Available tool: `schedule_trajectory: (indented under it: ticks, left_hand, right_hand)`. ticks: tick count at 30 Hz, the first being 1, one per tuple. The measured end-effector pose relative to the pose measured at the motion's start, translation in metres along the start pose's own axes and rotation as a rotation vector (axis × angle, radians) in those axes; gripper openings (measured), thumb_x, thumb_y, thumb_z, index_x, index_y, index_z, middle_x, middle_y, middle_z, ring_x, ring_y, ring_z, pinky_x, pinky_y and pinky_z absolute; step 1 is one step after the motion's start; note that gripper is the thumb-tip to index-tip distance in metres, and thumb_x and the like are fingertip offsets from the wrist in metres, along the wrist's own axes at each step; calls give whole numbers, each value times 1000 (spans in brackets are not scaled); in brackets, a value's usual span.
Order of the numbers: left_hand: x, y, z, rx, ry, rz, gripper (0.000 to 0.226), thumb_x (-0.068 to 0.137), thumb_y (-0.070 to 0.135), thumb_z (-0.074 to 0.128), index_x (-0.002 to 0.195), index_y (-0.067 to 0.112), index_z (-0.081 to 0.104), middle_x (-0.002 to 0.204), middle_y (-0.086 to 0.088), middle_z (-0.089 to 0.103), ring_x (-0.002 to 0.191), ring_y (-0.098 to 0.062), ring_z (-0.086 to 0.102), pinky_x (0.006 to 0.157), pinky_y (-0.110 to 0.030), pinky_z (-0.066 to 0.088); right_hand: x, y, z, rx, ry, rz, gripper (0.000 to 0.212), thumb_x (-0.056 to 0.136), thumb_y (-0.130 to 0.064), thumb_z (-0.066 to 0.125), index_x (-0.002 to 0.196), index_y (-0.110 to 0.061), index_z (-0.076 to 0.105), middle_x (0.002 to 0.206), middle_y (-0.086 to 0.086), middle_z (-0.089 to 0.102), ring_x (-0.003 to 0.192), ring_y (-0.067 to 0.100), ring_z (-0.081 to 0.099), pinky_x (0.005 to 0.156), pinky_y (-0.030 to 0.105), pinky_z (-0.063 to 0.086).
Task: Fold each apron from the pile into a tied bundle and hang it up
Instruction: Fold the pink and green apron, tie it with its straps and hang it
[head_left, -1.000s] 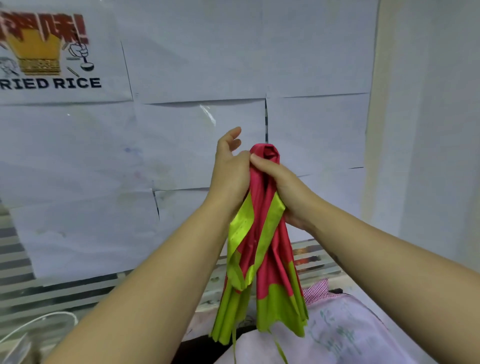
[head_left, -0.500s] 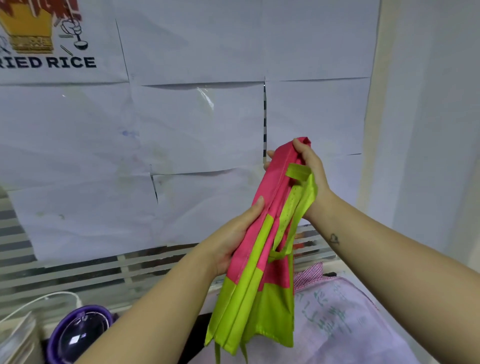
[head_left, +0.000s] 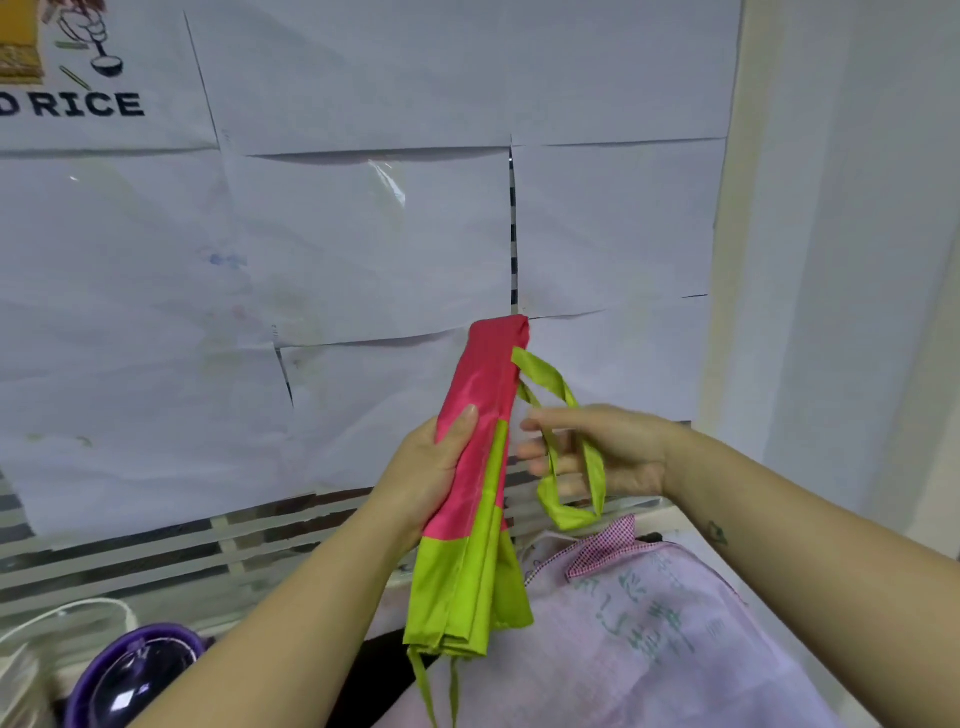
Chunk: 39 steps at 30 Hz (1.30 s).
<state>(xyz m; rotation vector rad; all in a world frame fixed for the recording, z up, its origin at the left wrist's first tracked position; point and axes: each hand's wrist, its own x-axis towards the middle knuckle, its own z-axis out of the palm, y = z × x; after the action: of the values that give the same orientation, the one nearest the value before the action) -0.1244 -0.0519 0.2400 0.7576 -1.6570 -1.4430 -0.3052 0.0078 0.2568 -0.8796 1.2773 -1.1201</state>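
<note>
A pink and lime-green apron (head_left: 480, 415), folded into a long narrow strip, stands almost upright in front of me. My left hand (head_left: 434, 475) grips it around its middle, thumb lying across the pink cloth. Its green neck strap (head_left: 569, 512) hangs off the top right edge in a loop. My right hand (head_left: 597, 452) is just right of the strip with fingers spread and loosely extended, and the strap drapes across them. Thin green ties dangle from the strip's lower end.
A pale pink apron (head_left: 649, 623) with a checked trim lies on the surface below, at the lower right. A purple round container (head_left: 130, 675) sits at the lower left beside a white cable. White paper sheets cover the wall behind.
My right hand let go of the apron's top and dropped to the strap loop. My left hand now grips the strip's middle alone. The view tilted downward.
</note>
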Motion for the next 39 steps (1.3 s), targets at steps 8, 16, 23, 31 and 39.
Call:
schedule_trajectory:
  ticks: [8,16,23,31,39]
  left_hand:
    - [0,0,-27,90,-34,-18,28,94,35,52,102,10,63,61,3,67,50,-8,60,49,-19,47]
    - [2,3,-17,128,-123,-81,29,95,34,53,105,11,67,76,-1,72,61,-8,65,56,-17,51]
    - [-6,10,-10,113,-188,-84,31,96,34,49,93,9,67,74,0,69,65,-7,61,63,-18,50]
    - [-7,13,-6,280,-243,-38,27,99,35,40,84,28,61,71,19,64,57,17,56,56,1,39]
    - [-4,20,0,145,-86,69,51,88,28,62,133,19,40,76,3,62,52,7,60,53,-7,43]
  right_hand:
    - [8,0,-43,-689,463,-103,43,85,-16,67,126,-17,56,99,5,57,72,18,55,58,24,44]
    - [14,29,22,-1485,356,-1085,88,71,-33,70,147,-19,29,150,8,35,140,27,30,116,44,19]
    - [19,18,30,-1321,345,-1010,36,76,-13,59,111,-16,65,104,1,68,97,22,59,82,26,40]
    - [26,19,22,-1297,339,-950,42,76,4,55,112,-17,63,105,2,66,97,23,56,78,33,44]
    - [14,15,23,-893,246,-788,23,78,-19,50,91,-9,67,85,0,70,77,10,62,72,28,47]
